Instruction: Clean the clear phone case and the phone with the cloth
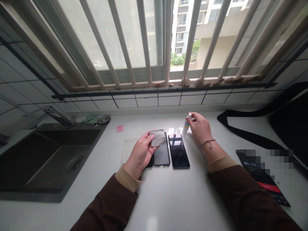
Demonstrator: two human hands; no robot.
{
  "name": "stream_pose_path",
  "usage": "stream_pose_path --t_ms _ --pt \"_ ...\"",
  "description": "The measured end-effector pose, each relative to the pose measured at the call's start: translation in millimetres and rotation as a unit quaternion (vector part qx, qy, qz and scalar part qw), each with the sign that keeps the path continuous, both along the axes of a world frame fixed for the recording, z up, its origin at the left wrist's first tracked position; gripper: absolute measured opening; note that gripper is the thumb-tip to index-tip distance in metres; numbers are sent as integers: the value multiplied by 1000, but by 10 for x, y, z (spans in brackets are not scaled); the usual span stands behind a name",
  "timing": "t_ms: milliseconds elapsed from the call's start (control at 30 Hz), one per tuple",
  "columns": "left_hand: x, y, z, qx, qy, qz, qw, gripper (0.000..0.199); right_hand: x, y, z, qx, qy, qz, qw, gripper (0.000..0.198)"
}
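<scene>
My left hand (141,154) pinches a small grey cloth (158,137) over the top of a dark phone (161,154) that lies flat on the white counter (168,199). A second black phone (178,150) lies just right of it, screen up. Another dark phone edge shows under my left palm. A clear phone case (126,149) rests to the left of that hand. My right hand (201,128) reaches further back and closes around a small white spray bottle (187,121) standing on the counter.
A dark sink (48,160) with a metal tap (59,117) fills the left side. A pink note (119,128) and a green rag (90,120) lie near it. A black bag strap (250,136) and another phone with a lit screen (262,179) lie at the right. Tiled wall and barred window behind.
</scene>
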State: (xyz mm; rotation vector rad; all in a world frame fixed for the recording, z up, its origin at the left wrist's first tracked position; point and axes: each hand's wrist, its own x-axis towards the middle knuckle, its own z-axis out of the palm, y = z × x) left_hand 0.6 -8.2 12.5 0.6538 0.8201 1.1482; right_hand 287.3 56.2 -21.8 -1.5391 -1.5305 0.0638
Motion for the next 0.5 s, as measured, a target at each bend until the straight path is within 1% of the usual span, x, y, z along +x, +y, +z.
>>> stream_pose_path --t_ms 267,333,400,467,500 --pt "5 0 24 -12 -4 7 1000 16 -9 15 -10 -21 25 -12 999 41" --pt "6 -2 28 -15 -9 8 1000 15 -16 9 15 -14 17 -16 1000 45" --pt "6 -4 26 -16 -17 12 1000 12 -37 -24 90 26 -5 -37 999 51" --pt "5 -6 22 -15 -27 20 999 10 -92 -97 231 98 -31 -62 993 55" --pt "4 -6 21 -14 -31 24 999 8 -140 -151 322 137 -36 -65 988 53"
